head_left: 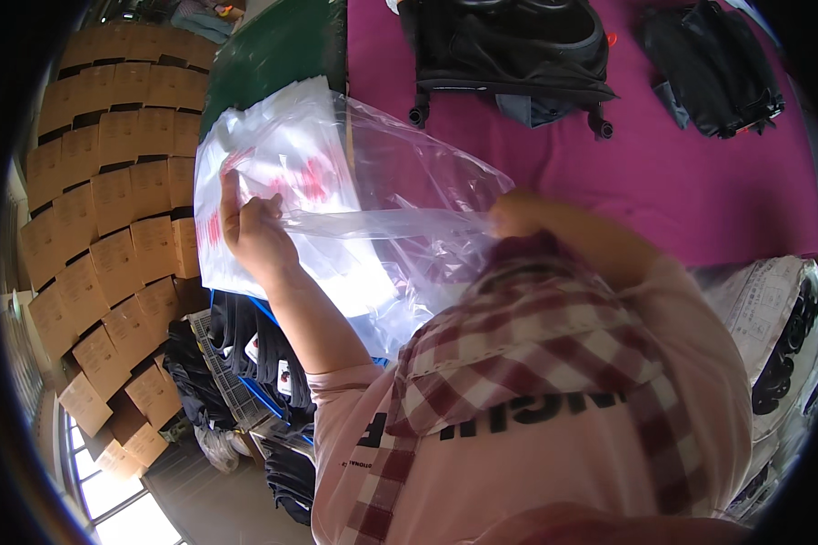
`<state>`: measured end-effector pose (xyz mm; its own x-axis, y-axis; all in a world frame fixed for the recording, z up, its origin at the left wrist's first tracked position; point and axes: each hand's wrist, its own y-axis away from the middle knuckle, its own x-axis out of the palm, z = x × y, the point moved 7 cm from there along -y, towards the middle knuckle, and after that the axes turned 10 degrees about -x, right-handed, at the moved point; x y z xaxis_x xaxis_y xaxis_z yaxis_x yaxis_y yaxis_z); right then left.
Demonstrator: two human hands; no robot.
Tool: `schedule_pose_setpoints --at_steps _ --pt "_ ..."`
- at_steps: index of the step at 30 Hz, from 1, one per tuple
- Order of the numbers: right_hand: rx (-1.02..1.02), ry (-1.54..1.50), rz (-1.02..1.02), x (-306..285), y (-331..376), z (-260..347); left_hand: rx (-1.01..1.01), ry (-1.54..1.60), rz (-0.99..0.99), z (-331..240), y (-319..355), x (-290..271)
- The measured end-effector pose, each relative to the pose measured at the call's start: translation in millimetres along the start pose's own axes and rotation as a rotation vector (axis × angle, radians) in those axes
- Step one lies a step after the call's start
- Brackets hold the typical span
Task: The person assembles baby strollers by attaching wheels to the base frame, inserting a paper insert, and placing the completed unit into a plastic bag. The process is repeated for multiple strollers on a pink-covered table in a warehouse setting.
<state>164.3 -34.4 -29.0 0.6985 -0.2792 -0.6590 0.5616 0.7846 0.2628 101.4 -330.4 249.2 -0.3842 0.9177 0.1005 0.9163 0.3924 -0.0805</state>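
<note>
A large clear plastic bag (418, 222) is stretched between my two hands, over the near left part of the table. My left hand (262, 238) holds one end of its folded edge between thumb and fingers, the index finger pointing away from me. At the other end, my right hand (518, 213) is closed on the bag; motion blurs its fingers. Beneath my left hand and the bag lies a stack of white plastic bags (314, 136) with red print.
A black wheeled bag (513, 54) stands at the far side of the purple-covered table (682, 200). Another black bag (713, 68) lies to its right. Stacked cartons (109, 191) fill the left. Below the table's left edge are black items in a crate (250, 354). Wrapped packages (773, 318) sit at right.
</note>
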Motion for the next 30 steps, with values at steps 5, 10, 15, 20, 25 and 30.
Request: schedule_pose_setpoints --at_steps 5,10,15,20,25,30 --pt "0.038 0.109 0.033 33 44 -50 -0.244 -0.184 0.133 61 -19 74" --pt "0.12 -0.191 -0.134 23 115 -78 -0.343 -0.163 0.224 91 -26 135" --pt "0.258 -0.59 -0.322 -54 197 -93 -0.265 -0.191 0.289 79 -36 225" --pt "0.111 -0.867 -0.503 -137 225 -114 -0.248 -0.253 0.34 74 -47 298" --pt "-0.071 -1.151 -0.766 -198 215 -209 -0.336 -0.151 0.282 81 -76 330" --pt "-0.082 -1.155 -1.12 -261 150 -336 -0.491 -0.074 0.284 113 -125 346"
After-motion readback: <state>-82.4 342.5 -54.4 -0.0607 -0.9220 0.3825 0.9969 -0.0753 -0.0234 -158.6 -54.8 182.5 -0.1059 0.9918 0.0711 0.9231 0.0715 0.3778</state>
